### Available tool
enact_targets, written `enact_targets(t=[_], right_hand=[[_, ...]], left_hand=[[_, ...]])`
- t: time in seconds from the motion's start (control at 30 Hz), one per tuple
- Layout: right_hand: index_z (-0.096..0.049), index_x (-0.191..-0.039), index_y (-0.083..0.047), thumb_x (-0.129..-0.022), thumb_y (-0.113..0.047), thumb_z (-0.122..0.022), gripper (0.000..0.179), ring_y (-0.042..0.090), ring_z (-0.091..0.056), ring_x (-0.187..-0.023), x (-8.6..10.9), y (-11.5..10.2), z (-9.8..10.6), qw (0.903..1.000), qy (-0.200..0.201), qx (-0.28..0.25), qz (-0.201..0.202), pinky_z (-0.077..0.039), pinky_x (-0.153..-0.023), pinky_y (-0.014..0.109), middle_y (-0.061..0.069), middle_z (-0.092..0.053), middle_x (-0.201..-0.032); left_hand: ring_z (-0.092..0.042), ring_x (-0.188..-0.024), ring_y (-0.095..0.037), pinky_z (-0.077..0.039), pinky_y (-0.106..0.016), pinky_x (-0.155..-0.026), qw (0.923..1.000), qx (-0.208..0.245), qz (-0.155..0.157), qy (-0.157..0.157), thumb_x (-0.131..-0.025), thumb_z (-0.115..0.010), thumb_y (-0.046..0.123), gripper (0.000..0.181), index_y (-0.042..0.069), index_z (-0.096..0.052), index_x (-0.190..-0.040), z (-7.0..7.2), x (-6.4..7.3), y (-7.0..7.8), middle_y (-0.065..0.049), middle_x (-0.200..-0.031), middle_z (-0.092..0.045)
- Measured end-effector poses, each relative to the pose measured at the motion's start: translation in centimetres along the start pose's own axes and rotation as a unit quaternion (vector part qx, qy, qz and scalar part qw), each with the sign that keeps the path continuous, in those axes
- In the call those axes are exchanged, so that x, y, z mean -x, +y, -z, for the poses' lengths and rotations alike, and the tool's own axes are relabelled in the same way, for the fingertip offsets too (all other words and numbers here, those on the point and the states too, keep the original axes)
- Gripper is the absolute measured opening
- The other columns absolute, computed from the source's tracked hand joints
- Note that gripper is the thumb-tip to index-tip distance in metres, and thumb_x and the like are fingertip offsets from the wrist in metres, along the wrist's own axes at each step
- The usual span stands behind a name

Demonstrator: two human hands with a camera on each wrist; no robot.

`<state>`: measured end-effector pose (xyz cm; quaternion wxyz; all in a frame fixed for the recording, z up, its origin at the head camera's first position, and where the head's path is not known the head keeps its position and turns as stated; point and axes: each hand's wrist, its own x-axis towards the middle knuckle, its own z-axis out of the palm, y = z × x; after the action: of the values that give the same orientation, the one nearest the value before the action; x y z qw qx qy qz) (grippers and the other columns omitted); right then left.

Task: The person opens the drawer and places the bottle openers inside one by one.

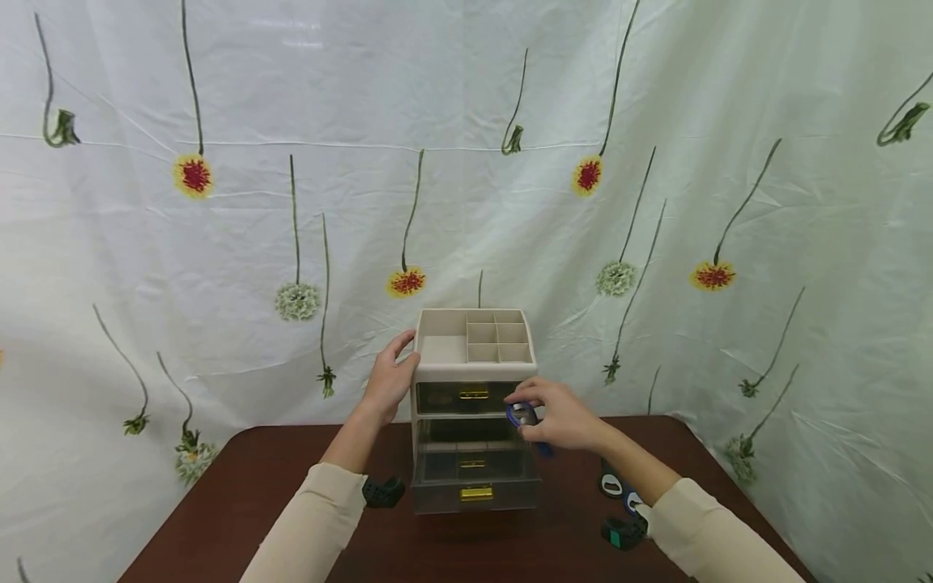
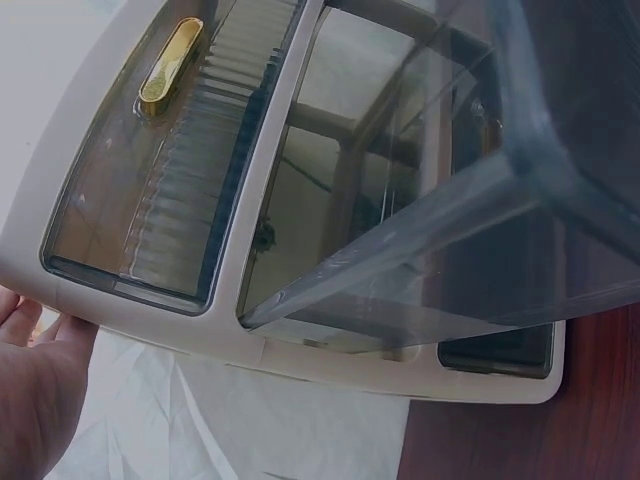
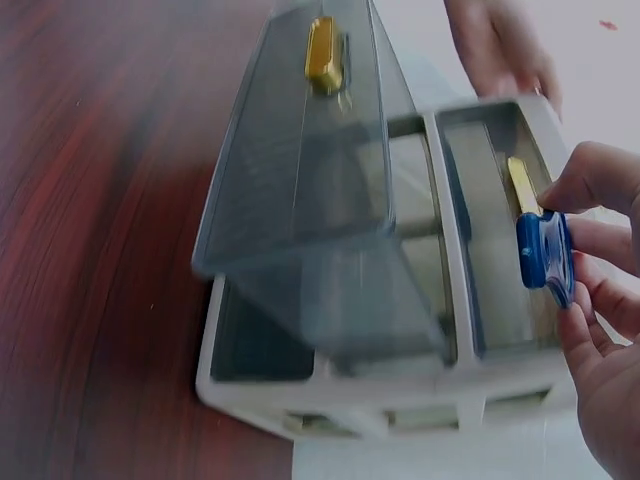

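A beige desk organizer [image 1: 477, 370] with dark transparent drawers stands on the table. Its middle drawer [image 1: 477, 494] is pulled out toward me, while the top drawer [image 1: 440, 398] sits closed. My left hand [image 1: 388, 380] rests against the organizer's upper left side, fingers along the edge; in the left wrist view only part of this hand [image 2: 45, 390] shows. My right hand [image 1: 564, 413] pinches a blue bottle opener [image 1: 521, 414] between thumb and fingers. It is in front of the top drawer's right part, close to the gold handle [image 3: 522, 185] in the right wrist view.
On the table's right side lie a black bottle opener [image 1: 611, 485] and another blue bottle opener [image 1: 632, 502], partly behind my right forearm. Divided compartments [image 1: 499, 332] form the organizer's top. A flowered cloth [image 1: 466, 219] hangs behind the dark red table [image 1: 240, 486].
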<state>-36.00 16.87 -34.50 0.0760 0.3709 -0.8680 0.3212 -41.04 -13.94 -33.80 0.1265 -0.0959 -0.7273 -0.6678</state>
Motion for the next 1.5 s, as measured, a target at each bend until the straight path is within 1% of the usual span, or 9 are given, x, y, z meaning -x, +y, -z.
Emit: enact_targets(t=[0.17, 0.43, 0.6, 0.73, 0.9, 1.0, 1.2, 1.33, 1.5], right_hand=[[-0.072, -0.128, -0.004, -0.084, -0.014, -0.075, 0.046, 0.023, -0.060, -0.101, -1.7, -1.8, -1.2, 0.9998, -0.004, 0.007, 0.018, -0.055, -0.076, 0.035, 0.005, -0.061, -0.124], [-0.073, -0.127, -0.004, -0.083, -0.015, -0.076, 0.046, 0.024, -0.060, -0.105, -4.0, -4.0, -4.3, 0.9997, -0.005, 0.011, 0.023, -0.054, -0.083, 0.032, 0.004, -0.059, -0.123], [-0.073, -0.126, -0.002, -0.082, -0.014, -0.078, 0.045, 0.022, -0.060, -0.102, -4.9, -5.1, -6.3, 0.9997, -0.001, 0.010, 0.020, -0.054, -0.076, 0.024, 0.006, -0.060, -0.120], [-0.074, -0.123, -0.001, -0.081, -0.016, -0.077, 0.044, 0.022, -0.060, -0.098, -5.6, -5.5, -7.5, 0.9994, 0.013, 0.029, 0.013, -0.053, -0.072, 0.023, 0.008, -0.061, -0.117], [-0.076, -0.119, -0.002, -0.080, -0.018, -0.077, 0.042, 0.020, -0.060, -0.091, -6.3, -6.0, -8.8, 0.9967, 0.028, 0.076, 0.003, -0.050, -0.071, 0.024, 0.009, -0.063, -0.113], [-0.076, -0.119, -0.003, -0.082, -0.019, -0.078, 0.041, 0.020, -0.060, -0.092, -6.6, -6.1, -9.5, 0.9942, 0.026, 0.104, -0.006, -0.051, -0.073, 0.026, 0.008, -0.064, -0.113], [-0.073, -0.125, -0.003, -0.093, -0.021, -0.076, 0.037, 0.024, -0.063, -0.107, -6.7, -6.3, -10.2, 0.9914, 0.024, 0.128, -0.014, -0.053, -0.090, 0.036, 0.008, -0.065, -0.119], [-0.073, -0.125, -0.002, -0.096, -0.019, -0.073, 0.034, 0.026, -0.064, -0.108, -6.5, -6.3, -9.7, 0.9946, 0.021, 0.102, 0.001, -0.054, -0.089, 0.038, 0.009, -0.067, -0.119], [-0.074, -0.122, 0.000, -0.095, -0.015, -0.071, 0.031, 0.028, -0.066, -0.104, -6.0, -6.1, -8.6, 0.9973, 0.016, 0.068, 0.024, -0.054, -0.085, 0.038, 0.011, -0.069, -0.117]], left_hand=[[-0.044, -0.140, -0.034, -0.041, -0.054, -0.108, 1.0000, -0.001, 0.003, -0.002, -0.106, -0.050, 0.014, 0.056, 0.009, -0.038, -0.161, 0.1, 0.0, 0.0, -0.009, -0.167, -0.027], [-0.044, -0.141, -0.034, -0.042, -0.053, -0.108, 1.0000, 0.000, 0.000, -0.008, -0.106, -0.050, 0.014, 0.056, 0.008, -0.038, -0.160, 0.1, -0.1, 0.0, -0.010, -0.166, -0.029], [-0.047, -0.138, -0.035, -0.044, -0.053, -0.105, 1.0000, 0.000, 0.001, -0.009, -0.106, -0.050, 0.015, 0.056, 0.009, -0.038, -0.160, 0.1, 0.0, 0.0, -0.010, -0.166, -0.029], [-0.047, -0.138, -0.036, -0.045, -0.054, -0.104, 0.9999, -0.002, -0.003, -0.015, -0.107, -0.049, 0.016, 0.056, 0.009, -0.036, -0.161, 0.1, 0.1, 0.0, -0.009, -0.167, -0.028], [-0.048, -0.138, -0.037, -0.045, -0.055, -0.103, 0.9998, -0.001, -0.005, -0.017, -0.107, -0.049, 0.016, 0.056, 0.010, -0.036, -0.161, 0.2, 0.2, -0.1, -0.009, -0.167, -0.027], [-0.049, -0.136, -0.037, -0.046, -0.055, -0.102, 0.9999, -0.001, -0.005, -0.014, -0.107, -0.049, 0.016, 0.056, 0.011, -0.036, -0.161, 0.2, 0.3, -0.2, -0.009, -0.167, -0.028], [-0.051, -0.134, -0.037, -0.048, -0.054, -0.099, 0.9998, 0.003, -0.005, -0.017, -0.108, -0.049, 0.015, 0.056, 0.010, -0.035, -0.162, 0.2, 0.3, -0.2, -0.011, -0.167, -0.027], [-0.051, -0.134, -0.036, -0.049, -0.052, -0.098, 0.9998, 0.004, -0.004, -0.017, -0.108, -0.049, 0.015, 0.056, 0.009, -0.035, -0.162, 0.2, 0.4, -0.2, -0.010, -0.166, -0.027], [-0.051, -0.134, -0.036, -0.048, -0.052, -0.099, 0.9999, 0.007, -0.004, -0.014, -0.107, -0.049, 0.015, 0.055, 0.009, -0.037, -0.161, 0.2, 0.3, -0.1, -0.011, -0.166, -0.028]])
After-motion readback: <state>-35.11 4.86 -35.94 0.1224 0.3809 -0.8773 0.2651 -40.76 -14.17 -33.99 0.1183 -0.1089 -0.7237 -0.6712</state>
